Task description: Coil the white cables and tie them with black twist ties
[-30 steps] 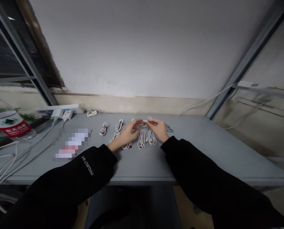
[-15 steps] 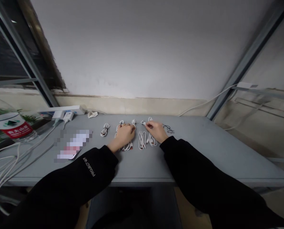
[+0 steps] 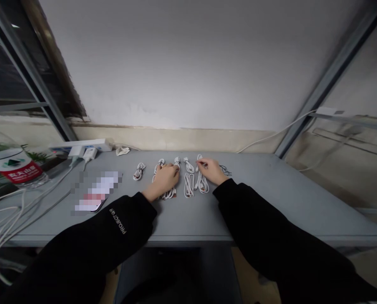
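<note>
Several coiled white cables lie in two rows on the grey table point(image 3: 270, 202). My left hand point(image 3: 164, 179) rests curled over the cable bundles at the middle left, its fingertips at a small coil point(image 3: 177, 162) in the back row. My right hand point(image 3: 211, 170) is closed in a pinch on the top of a white cable point(image 3: 201, 182) at the right of the rows. Between the hands lie a small coil point(image 3: 189, 165) and a longer bundle point(image 3: 188, 185). A lone coil point(image 3: 139, 171) lies further left.
A white power strip point(image 3: 81, 146) with plugged chargers sits at the back left, its cords trailing off the table's left edge. A blurred flat object point(image 3: 95, 190) lies left of my arms. A water bottle point(image 3: 13, 164) stands at far left. Black twist ties point(image 3: 225, 170) lie beside my right hand.
Both hands held one small coil raised between them a second ago. They have parted and lowered; the coil now lies in the back row, and the right hand has shifted right.
</note>
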### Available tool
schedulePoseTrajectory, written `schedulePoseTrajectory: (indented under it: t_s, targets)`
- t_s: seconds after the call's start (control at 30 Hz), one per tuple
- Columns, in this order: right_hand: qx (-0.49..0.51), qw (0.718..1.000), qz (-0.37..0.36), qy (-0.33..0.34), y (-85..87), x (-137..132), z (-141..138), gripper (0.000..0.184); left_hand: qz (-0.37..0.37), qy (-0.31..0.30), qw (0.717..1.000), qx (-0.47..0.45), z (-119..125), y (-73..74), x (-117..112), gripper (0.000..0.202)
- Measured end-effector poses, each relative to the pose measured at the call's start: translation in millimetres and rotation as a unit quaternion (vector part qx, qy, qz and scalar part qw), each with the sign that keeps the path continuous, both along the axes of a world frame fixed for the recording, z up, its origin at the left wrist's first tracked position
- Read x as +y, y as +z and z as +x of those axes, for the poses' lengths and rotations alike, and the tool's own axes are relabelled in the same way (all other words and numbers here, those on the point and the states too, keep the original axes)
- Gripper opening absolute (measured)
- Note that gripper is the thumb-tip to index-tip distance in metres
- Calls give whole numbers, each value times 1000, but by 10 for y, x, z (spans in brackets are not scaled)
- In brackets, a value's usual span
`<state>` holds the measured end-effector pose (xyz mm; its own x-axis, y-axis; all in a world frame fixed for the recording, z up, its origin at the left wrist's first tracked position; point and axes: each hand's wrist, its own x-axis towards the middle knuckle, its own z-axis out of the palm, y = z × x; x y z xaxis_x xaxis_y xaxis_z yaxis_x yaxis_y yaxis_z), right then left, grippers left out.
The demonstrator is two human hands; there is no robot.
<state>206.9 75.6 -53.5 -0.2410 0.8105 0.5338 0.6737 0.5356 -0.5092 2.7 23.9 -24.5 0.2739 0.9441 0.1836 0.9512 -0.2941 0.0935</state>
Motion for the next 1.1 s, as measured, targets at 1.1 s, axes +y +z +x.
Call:
schedulePoseTrajectory:
  t_s: [1.1]
  targets:
    - [-60,952,-166,-249,88,22,136,13,-15,-169,984,-53,31,-129,96,52]
